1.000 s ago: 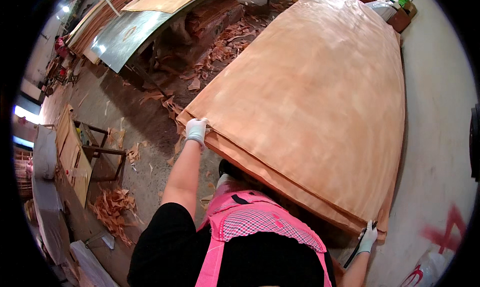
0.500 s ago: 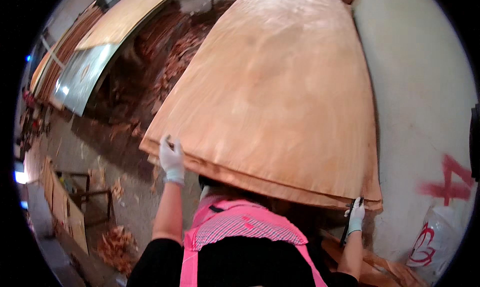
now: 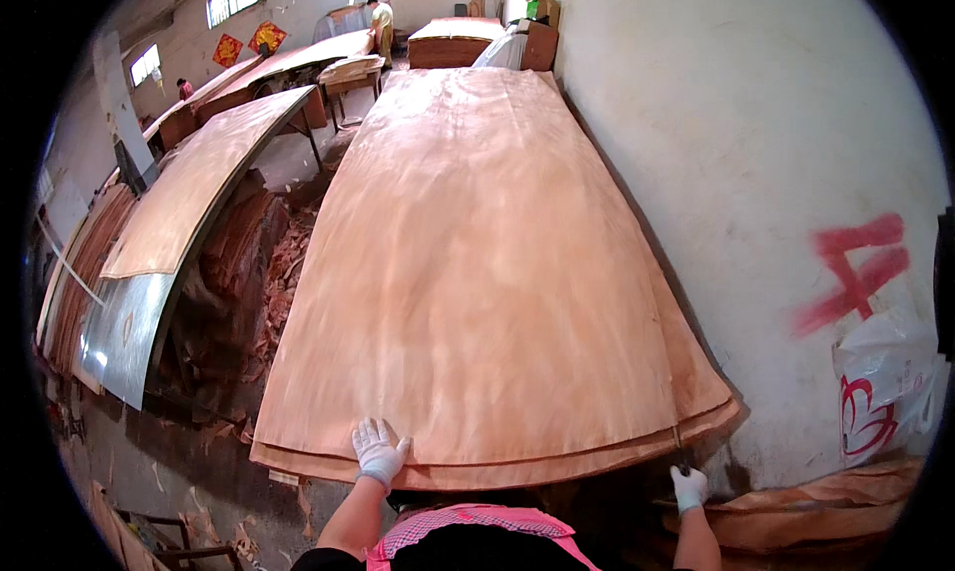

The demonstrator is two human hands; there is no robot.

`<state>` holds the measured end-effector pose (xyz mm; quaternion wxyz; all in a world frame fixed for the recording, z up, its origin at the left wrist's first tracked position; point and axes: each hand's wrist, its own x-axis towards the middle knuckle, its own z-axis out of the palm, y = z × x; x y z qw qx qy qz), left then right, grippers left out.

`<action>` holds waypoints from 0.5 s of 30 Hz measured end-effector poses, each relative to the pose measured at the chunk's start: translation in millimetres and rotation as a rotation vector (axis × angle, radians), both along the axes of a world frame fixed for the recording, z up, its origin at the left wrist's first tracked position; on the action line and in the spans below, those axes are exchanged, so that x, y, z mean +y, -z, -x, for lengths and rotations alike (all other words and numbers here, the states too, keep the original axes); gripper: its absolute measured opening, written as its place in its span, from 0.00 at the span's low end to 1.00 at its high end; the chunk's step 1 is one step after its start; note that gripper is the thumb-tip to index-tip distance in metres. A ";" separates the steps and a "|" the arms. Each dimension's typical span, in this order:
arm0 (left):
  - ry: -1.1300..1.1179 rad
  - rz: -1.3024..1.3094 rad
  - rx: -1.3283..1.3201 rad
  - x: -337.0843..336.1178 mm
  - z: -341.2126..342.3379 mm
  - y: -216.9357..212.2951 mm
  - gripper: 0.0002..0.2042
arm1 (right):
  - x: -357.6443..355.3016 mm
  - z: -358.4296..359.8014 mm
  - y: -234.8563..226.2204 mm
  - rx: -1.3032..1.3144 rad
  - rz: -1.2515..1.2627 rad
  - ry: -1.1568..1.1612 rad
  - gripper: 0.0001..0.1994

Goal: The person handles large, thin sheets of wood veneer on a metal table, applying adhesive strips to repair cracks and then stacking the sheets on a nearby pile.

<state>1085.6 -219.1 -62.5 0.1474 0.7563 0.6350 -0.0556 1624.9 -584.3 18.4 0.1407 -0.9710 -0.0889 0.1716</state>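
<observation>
A long stack of thin reddish-brown wood veneer sheets (image 3: 477, 263) stretches away from me along the wall. My left hand (image 3: 379, 452), in a white glove, lies flat with spread fingers on the top sheet at its near edge. My right hand (image 3: 687, 487), also gloved in white, is at the stack's near right corner, closed around a thin dark tool or stick whose tip touches the edge of the sheets. A pink checked apron (image 3: 468, 526) shows at the bottom.
A white wall (image 3: 756, 153) with a red painted mark runs along the right. A white printed sack (image 3: 885, 382) stands by it. Left are a metal-faced table (image 3: 129, 322) with veneer, scraps (image 3: 284, 273) on the floor, and people (image 3: 380, 19) at the far end.
The view has lifted from looking down on the stack's near edge to looking along its length. My left hand moved from the left corner toward the middle of the near edge.
</observation>
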 end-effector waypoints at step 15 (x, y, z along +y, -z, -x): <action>0.010 0.135 0.050 5.1 -7.0 -3.4 0.45 | -10.2 -120.8 -73.1 -0.421 -0.083 0.059 0.18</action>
